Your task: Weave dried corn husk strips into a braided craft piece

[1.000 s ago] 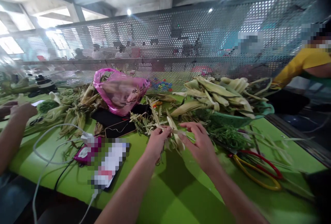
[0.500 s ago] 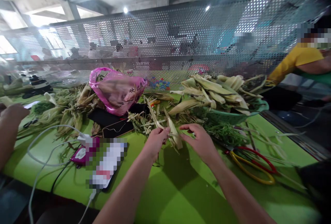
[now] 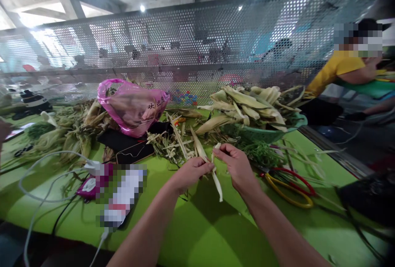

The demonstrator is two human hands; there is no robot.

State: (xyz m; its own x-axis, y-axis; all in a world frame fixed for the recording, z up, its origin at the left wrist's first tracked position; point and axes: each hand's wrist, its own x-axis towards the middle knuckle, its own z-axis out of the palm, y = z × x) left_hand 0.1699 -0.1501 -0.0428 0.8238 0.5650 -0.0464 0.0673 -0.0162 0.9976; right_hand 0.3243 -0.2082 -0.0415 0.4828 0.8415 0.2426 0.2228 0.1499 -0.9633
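My left hand [image 3: 195,171] pinches a pale corn husk [image 3: 217,186] between thumb and fingers, above the green table. One end of the husk points up and away; the other hangs down toward me. Close by on the right, my right hand [image 3: 233,161] has thumb and forefinger closed on a pale strip of husk [image 3: 216,152]. Whether that strip is joined to the husk in my left hand I cannot tell. Behind my hands lie short husk scraps [image 3: 166,145]. A heap of dry husks [image 3: 247,104] fills a green basket [image 3: 265,134] beyond my right hand.
Scissors with red and yellow handles [image 3: 290,186] lie right, near green stringy bits [image 3: 262,154]. At left are a phone [image 3: 121,199] on a cable, a purple power block [image 3: 92,184] and a pink bag [image 3: 129,110]. A perforated metal screen [image 3: 185,40] stands behind. A person in yellow [image 3: 345,69] sits right.
My right hand has gone from open fingers beside the husk to pinching a strip. The husk now looks narrower, its lower end hanging further down. The view has shifted slightly right.
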